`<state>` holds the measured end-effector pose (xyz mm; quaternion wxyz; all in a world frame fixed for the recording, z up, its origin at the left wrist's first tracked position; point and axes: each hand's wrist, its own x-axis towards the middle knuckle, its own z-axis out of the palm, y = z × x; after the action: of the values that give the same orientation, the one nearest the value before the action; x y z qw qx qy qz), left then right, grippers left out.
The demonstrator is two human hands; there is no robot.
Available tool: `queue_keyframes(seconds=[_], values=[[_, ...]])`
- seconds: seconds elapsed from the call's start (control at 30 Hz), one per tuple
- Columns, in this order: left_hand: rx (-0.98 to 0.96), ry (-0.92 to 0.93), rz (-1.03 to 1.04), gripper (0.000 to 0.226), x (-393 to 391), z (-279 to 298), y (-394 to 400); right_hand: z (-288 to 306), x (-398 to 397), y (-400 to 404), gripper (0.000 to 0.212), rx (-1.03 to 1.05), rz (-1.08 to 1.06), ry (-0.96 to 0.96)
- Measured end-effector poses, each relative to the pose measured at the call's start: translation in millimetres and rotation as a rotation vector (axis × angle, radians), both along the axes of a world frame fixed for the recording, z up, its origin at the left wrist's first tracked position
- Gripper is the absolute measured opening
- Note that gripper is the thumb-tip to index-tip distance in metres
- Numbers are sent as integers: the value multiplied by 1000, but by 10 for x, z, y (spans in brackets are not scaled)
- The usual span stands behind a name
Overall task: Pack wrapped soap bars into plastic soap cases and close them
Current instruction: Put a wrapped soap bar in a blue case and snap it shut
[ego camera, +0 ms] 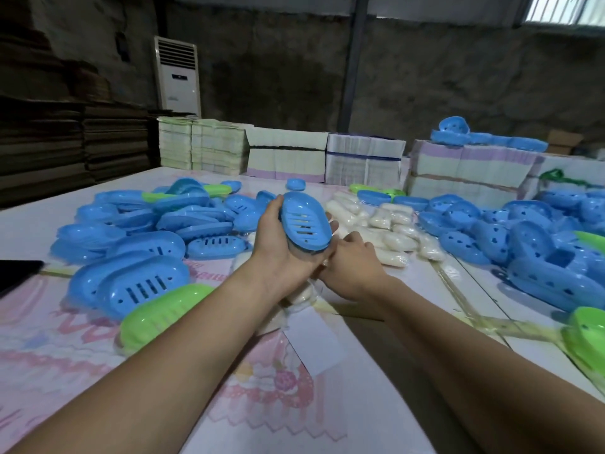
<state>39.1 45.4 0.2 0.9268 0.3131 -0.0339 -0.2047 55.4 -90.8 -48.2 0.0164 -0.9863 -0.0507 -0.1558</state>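
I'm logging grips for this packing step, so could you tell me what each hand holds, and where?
The left hand grips a blue soap case by its long sides. Whether the right hand holds anything cannot be told.

A dim room with a stained concrete wall. A white air conditioner stands behind the desk's far left corner; window top right.

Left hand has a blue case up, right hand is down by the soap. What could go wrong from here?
1. The blue case sits tilted in the left hand, held above the table; it may slip.
2. The right hand is beside the wrapped soap bars, which lie crowded together; it may drag extras along.
3. A wrapped bar lies under the hands and could get knocked off the board edge.
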Motion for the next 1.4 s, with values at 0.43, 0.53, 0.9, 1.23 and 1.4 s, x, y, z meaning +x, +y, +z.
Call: queue_keyframes(seconds=[0.43, 0.53, 0.9, 1.23, 1.4], values=[[78, -115, 43, 45, -22, -10, 0, 203, -23, -98, 22, 213, 30, 322], [83, -129, 23, 45, -49, -36, -47, 240, -171, -113, 24, 255, 27, 265], [182, -103, 111, 46, -57, -144, -146, 442, -524, -637, 27, 1327, -242, 106], [231, -239, 19, 42, -74, -276, -220, 288, -590, -245, 47, 1439, 158, 0], [220, -262, -1, 41, -73, -269, -203, 309, -630, -204, 37, 1298, 182, -100]])
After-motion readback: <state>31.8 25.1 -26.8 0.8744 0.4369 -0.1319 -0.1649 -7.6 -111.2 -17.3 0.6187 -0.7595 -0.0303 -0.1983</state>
